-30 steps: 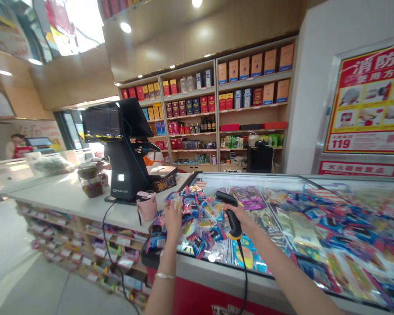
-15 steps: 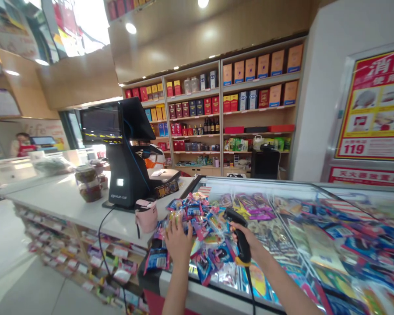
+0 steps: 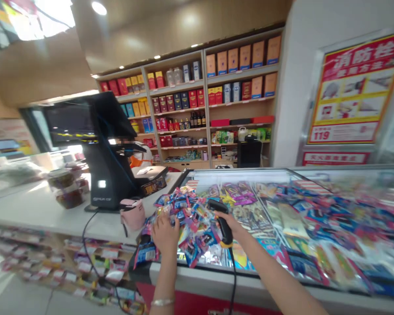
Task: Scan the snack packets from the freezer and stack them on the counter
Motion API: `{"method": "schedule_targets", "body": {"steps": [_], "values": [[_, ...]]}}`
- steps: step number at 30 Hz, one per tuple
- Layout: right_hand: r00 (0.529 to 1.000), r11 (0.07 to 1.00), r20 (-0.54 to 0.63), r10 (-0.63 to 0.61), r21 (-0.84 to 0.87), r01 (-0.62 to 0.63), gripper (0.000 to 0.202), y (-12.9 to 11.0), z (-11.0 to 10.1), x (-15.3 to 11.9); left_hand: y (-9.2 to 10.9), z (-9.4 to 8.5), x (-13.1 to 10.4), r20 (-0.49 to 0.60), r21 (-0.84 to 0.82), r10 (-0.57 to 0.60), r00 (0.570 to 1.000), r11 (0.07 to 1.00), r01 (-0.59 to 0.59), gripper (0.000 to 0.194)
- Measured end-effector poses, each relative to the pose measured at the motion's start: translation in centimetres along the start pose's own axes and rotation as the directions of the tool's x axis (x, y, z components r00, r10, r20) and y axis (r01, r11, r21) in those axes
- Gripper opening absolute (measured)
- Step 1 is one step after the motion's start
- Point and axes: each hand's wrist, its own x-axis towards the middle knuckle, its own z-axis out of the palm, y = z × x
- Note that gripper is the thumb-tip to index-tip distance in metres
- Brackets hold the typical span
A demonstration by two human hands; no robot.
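My right hand point(image 3: 232, 224) is closed round the grip of a black handheld barcode scanner point(image 3: 223, 223) with a yellow end, held over the glass top of the freezer. Its cord hangs down past the freezer's front edge. To the left, my left hand point(image 3: 165, 232) lies with fingers spread over a pile of small blue and pink snack packets point(image 3: 180, 202). A clear, yellowish packet point(image 3: 164, 210) shows by its fingertips. Whether those fingertips pinch anything is hard to make out. One blue packet point(image 3: 146, 253) lies at the near left corner, beside my left wrist.
A pink cup point(image 3: 132, 215) stands on the white counter point(image 3: 36, 214), near a black checkout terminal point(image 3: 101, 175) and stacked jars point(image 3: 67, 190). More packets point(image 3: 315, 218) fill the freezer at right. Boxed goods line the back shelves point(image 3: 180, 118).
The view has turned to the right, so everything sits further left in the picture. My left hand stays on the packets, and my right hand still holds the scanner above the freezer.
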Motion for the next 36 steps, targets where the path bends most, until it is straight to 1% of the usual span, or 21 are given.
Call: {"method": "schedule_targets", "body": {"steps": [1, 4, 5, 7, 9, 11, 14, 18, 21, 24, 27, 29, 31, 33, 36], "values": [[1.0, 1.0, -0.012, -0.012, 0.013, 0.012, 0.015, -0.2, 0.1, -0.3, 0.0, -0.2, 0.0, -0.022, -0.011, -0.01, 1.0, 1.0, 0.01, 0.059], [0.999, 0.999, -0.016, -0.041, 0.029, 0.042, 0.013, -1.3, -0.1, -1.3, 0.4, -1.1, 0.6, -0.072, -0.098, 0.071, 0.995, 0.992, -0.078, 0.062], [0.997, 0.996, 0.017, -0.08, 0.029, 0.079, 0.013, -1.9, -0.5, -1.9, 0.7, -1.4, 0.8, -0.09, -0.124, 0.08, 0.993, 0.988, -0.091, 0.064], [0.987, 0.989, 0.058, -0.148, 0.018, 0.147, 0.018, -3.3, -1.7, -3.6, 1.7, -2.3, 1.1, -0.124, -0.177, 0.06, 0.99, 0.981, -0.082, 0.069], [0.976, 0.978, 0.06, -0.207, 0.003, 0.207, 0.021, -4.8, -3.4, -5.8, 3.6, -3.3, 1.0, -0.13, -0.224, 0.043, 0.991, 0.972, -0.071, 0.074], [0.969, 0.969, -0.002, -0.247, -0.019, 0.247, 0.019, -6.4, -5.6, -8.1, 6.3, -4.2, 0.3, -0.113, -0.266, 0.069, 0.991, 0.959, -0.097, 0.074], [0.949, 0.958, -0.13, -0.287, -0.047, 0.283, 0.017, -8.6, -9.4, -11.2, 11.5, -5.1, -1.4, -0.069, -0.332, 0.177, 0.982, 0.924, -0.19, 0.07], [0.901, 0.939, -0.263, -0.344, -0.076, 0.336, 0.017, -10.9, -14.8, -14.2, 19.1, -5.0, -4.4, 0.019, -0.435, 0.344, 0.939, 0.848, -0.302, 0.063], [0.869, 0.941, -0.365, -0.335, -0.081, 0.329, 0.018, -12.4, -18.8, -16.2, 24.6, -4.6, -6.7, 0.063, -0.517, 0.444, 0.894, 0.781, -0.351, 0.058], [0.859, 0.957, -0.428, -0.28, -0.055, 0.285, 0.02, -13.7, -22.4, -18.1, 30.0, -4.2, -8.5, 0.098, -0.587, 0.546, 0.832, 0.707, -0.395, 0.057], [0.883, 0.965, -0.406, -0.233, 0.016, 0.262, 0.019, -14.9, -25.8, -19.1, 35.0, -3.7, -9.7, 0.183, -0.634, 0.653, 0.735, 0.65, -0.419, 0.059], [0.9, 0.97, -0.386, -0.202, 0.046, 0.237, 0.021, -15.3, -27.9, -19.0, 37.9, -3.0, -10.1, 0.251, -0.658, 0.704, 0.664, 0.627, -0.416, 0.06], [0.901, 0.97, -0.382, -0.204, 0.044, 0.238, 0.022, -15.5, -29.9, -18.4, 40.4, -1.8, -10.5, 0.311, -0.677, 0.733, 0.605, 0.617, -0.4, 0.062], [0.896, 0.966, -0.383, -0.224, 0.036, 0.256, 0.021, -15.5, -31.5, -17.6, 42.5, 0.0, -10.9, 0.362, -0.695, 0.746, 0.559, 0.616, -0.372, 0.064], [0.9, 0.965, -0.381, -0.211, 0.065, 0.254, 0.019, -15.3, -33.1, -16.4, 44.6, 3.0, -11.6, 0.44, -0.712, 0.735, 0.516, 0.636, -0.298, 0.066]]}}
